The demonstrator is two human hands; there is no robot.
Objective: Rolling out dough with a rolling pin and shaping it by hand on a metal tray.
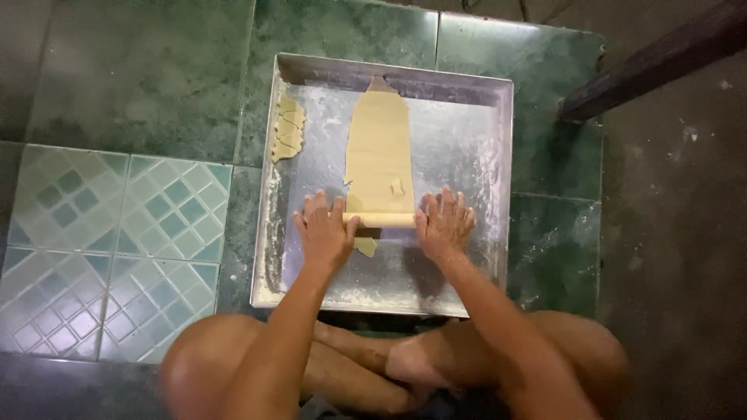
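A long flat strip of pale dough (379, 148) lies lengthwise on a floured square metal tray (467, 140). A wooden rolling pin (387, 220) lies across the strip's near end. My left hand (324, 231) presses flat on the pin's left end, and my right hand (444, 224) presses flat on its right end, fingers spread. A small scrap of dough (365, 246) pokes out below the pin. Several cut dough pieces (288, 130) are stacked along the tray's left side.
The tray sits on a green tiled floor (140, 78), with patterned light tiles (109, 241) to the left. My crossed legs (373, 365) are just in front of the tray. A dark wooden beam (661, 58) runs at the upper right.
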